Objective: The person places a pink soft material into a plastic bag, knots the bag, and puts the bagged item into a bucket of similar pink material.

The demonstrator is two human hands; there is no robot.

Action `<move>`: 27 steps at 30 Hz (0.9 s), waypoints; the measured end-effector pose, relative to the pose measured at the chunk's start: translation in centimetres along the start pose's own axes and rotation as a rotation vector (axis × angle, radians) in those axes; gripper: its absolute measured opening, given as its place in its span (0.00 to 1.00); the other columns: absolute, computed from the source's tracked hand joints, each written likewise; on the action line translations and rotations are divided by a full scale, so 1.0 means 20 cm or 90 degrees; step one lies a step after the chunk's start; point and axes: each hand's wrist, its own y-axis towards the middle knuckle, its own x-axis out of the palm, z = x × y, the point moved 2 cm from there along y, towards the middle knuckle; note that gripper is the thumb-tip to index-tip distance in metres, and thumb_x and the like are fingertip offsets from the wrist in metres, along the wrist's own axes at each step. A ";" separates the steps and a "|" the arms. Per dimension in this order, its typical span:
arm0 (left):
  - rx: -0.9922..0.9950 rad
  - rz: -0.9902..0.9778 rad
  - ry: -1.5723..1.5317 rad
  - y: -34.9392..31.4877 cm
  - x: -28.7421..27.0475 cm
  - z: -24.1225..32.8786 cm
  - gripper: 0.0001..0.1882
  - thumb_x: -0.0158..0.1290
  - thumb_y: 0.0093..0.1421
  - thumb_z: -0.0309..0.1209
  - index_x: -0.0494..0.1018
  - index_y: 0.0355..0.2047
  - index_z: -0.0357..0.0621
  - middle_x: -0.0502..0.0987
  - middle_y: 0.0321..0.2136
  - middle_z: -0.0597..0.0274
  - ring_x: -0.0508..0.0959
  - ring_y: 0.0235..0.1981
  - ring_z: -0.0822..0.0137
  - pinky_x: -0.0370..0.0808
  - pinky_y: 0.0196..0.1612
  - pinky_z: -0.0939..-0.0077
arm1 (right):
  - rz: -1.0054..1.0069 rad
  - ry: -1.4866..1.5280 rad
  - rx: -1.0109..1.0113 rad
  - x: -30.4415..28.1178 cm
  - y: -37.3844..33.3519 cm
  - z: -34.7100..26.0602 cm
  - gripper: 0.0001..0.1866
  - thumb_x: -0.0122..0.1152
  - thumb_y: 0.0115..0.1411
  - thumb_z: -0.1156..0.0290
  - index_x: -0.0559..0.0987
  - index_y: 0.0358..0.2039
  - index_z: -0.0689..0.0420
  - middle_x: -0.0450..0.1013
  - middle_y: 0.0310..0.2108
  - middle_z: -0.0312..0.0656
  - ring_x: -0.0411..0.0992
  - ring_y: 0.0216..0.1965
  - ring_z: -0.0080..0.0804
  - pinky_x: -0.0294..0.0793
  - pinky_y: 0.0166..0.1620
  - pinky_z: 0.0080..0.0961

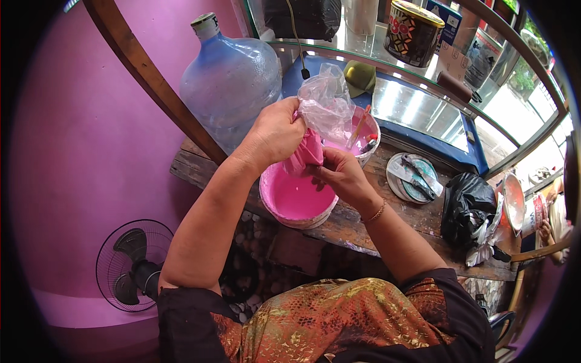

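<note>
Over a bucket [272, 212] with pink paint inside, I hold a clear plastic bag [327, 103] whose lower part is full of, or coated with, bright pink. My left hand [275, 134] is closed round the bag's gathered upper part. Lower down, my right hand [346, 175] pinches the pink part between thumb and fingers, just above the bucket's rim. Behind my hands stands a second whitish bucket [373, 124], stained pink, with a paintbrush [360, 124] in it. The bag partly covers that bucket.
The buckets stand on a worn wooden bench [375, 212]. At the left is a large water bottle [233, 78]; at the right, stacked lids [396, 178] bear a putty knife [417, 181] beside a black plastic bag [466, 206]. A glass case [369, 57] stands behind, a fan [136, 266] lower left.
</note>
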 end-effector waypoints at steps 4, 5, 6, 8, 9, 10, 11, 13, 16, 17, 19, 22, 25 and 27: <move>-0.051 0.029 0.082 -0.03 0.00 0.01 0.16 0.46 0.60 0.35 0.73 0.43 0.37 0.76 0.41 0.41 0.74 0.46 0.43 0.71 0.49 0.59 | 0.107 -0.029 0.029 -0.01 0.02 0.01 0.08 0.57 0.59 0.75 0.80 0.37 0.64 0.75 0.23 0.37 0.72 0.21 0.18 0.73 0.25 0.18; -0.060 0.034 0.105 -0.03 0.00 0.02 0.17 0.46 0.60 0.36 0.73 0.43 0.38 0.76 0.41 0.41 0.74 0.46 0.42 0.70 0.49 0.58 | 0.120 -0.047 0.016 0.01 0.01 0.02 0.07 0.57 0.59 0.76 0.80 0.35 0.65 0.75 0.21 0.36 0.71 0.20 0.18 0.73 0.24 0.18; -0.068 0.038 0.128 -0.04 0.00 0.01 0.17 0.46 0.60 0.36 0.73 0.43 0.38 0.76 0.41 0.40 0.74 0.47 0.42 0.70 0.50 0.57 | 0.133 -0.066 0.001 0.02 0.01 0.03 0.07 0.56 0.58 0.77 0.80 0.33 0.65 0.75 0.20 0.36 0.71 0.19 0.19 0.73 0.24 0.18; -0.064 0.040 0.146 -0.06 0.02 -0.01 0.16 0.46 0.60 0.36 0.73 0.43 0.38 0.76 0.41 0.40 0.73 0.46 0.42 0.70 0.49 0.57 | 0.130 -0.086 -0.001 0.01 0.01 0.04 0.05 0.55 0.59 0.79 0.79 0.31 0.64 0.75 0.22 0.36 0.72 0.21 0.19 0.73 0.24 0.16; -0.059 0.039 0.164 -0.06 0.03 -0.02 0.16 0.46 0.60 0.36 0.73 0.42 0.38 0.76 0.41 0.40 0.73 0.46 0.41 0.70 0.49 0.57 | 0.154 -0.070 0.014 0.00 0.02 0.04 0.05 0.55 0.58 0.80 0.79 0.31 0.64 0.75 0.22 0.36 0.72 0.20 0.19 0.73 0.23 0.17; -0.060 0.039 0.163 -0.07 0.03 -0.01 0.16 0.46 0.60 0.36 0.73 0.42 0.38 0.76 0.41 0.40 0.73 0.46 0.41 0.70 0.49 0.57 | 0.178 -0.054 0.029 -0.01 0.03 0.04 0.05 0.55 0.57 0.81 0.79 0.30 0.64 0.75 0.21 0.36 0.72 0.20 0.19 0.72 0.23 0.17; -0.063 0.034 0.170 -0.08 0.03 -0.01 0.16 0.47 0.59 0.34 0.73 0.42 0.36 0.76 0.40 0.39 0.73 0.46 0.41 0.70 0.49 0.58 | 0.178 -0.054 0.031 0.00 0.02 0.05 0.05 0.55 0.57 0.81 0.79 0.30 0.64 0.75 0.21 0.36 0.72 0.20 0.19 0.72 0.23 0.17; -0.067 0.029 0.176 -0.08 0.04 0.00 0.15 0.47 0.58 0.31 0.72 0.42 0.34 0.76 0.39 0.38 0.73 0.45 0.40 0.70 0.48 0.60 | 0.140 -0.192 0.036 0.03 0.01 0.07 0.04 0.56 0.56 0.81 0.79 0.29 0.65 0.75 0.21 0.37 0.72 0.19 0.20 0.72 0.22 0.18; -0.063 0.038 0.197 -0.08 0.04 -0.02 0.14 0.47 0.57 0.29 0.72 0.40 0.34 0.75 0.38 0.38 0.73 0.45 0.40 0.70 0.47 0.59 | 0.160 -0.099 0.003 0.02 0.03 0.01 0.05 0.55 0.54 0.82 0.79 0.29 0.64 0.75 0.21 0.38 0.72 0.19 0.21 0.72 0.22 0.19; -0.057 0.039 0.181 -0.08 0.04 -0.03 0.14 0.47 0.57 0.29 0.72 0.40 0.33 0.75 0.38 0.38 0.73 0.45 0.40 0.70 0.48 0.59 | 0.113 -0.178 0.035 0.03 0.04 0.04 0.06 0.54 0.54 0.84 0.79 0.29 0.64 0.75 0.21 0.38 0.72 0.19 0.21 0.73 0.23 0.19; -0.051 0.040 0.164 -0.08 0.04 -0.04 0.14 0.47 0.56 0.29 0.72 0.41 0.33 0.75 0.38 0.38 0.73 0.45 0.40 0.70 0.48 0.59 | 0.133 -0.141 0.013 0.03 0.03 0.05 0.07 0.53 0.54 0.84 0.79 0.30 0.64 0.75 0.21 0.38 0.72 0.19 0.21 0.72 0.23 0.19; -0.030 0.053 0.167 -0.07 0.04 -0.03 0.15 0.47 0.58 0.33 0.74 0.41 0.37 0.76 0.39 0.40 0.74 0.44 0.41 0.71 0.48 0.57 | 0.172 -0.116 -0.001 0.00 0.04 0.07 0.06 0.56 0.55 0.83 0.79 0.31 0.63 0.75 0.22 0.37 0.72 0.19 0.21 0.72 0.22 0.19; -0.030 0.011 0.142 -0.06 0.04 -0.02 0.14 0.47 0.57 0.28 0.73 0.40 0.33 0.76 0.37 0.38 0.74 0.44 0.41 0.70 0.47 0.60 | 0.048 -0.173 0.057 0.03 0.03 0.08 0.04 0.59 0.56 0.80 0.80 0.32 0.62 0.75 0.21 0.35 0.70 0.18 0.18 0.71 0.23 0.18; -0.043 -0.007 0.142 -0.07 0.03 0.03 0.14 0.47 0.57 0.30 0.73 0.40 0.33 0.76 0.37 0.38 0.74 0.44 0.42 0.71 0.47 0.62 | -0.008 -0.217 0.090 -0.06 0.05 0.07 0.10 0.64 0.56 0.74 0.79 0.38 0.61 0.77 0.30 0.37 0.73 0.28 0.20 0.75 0.34 0.22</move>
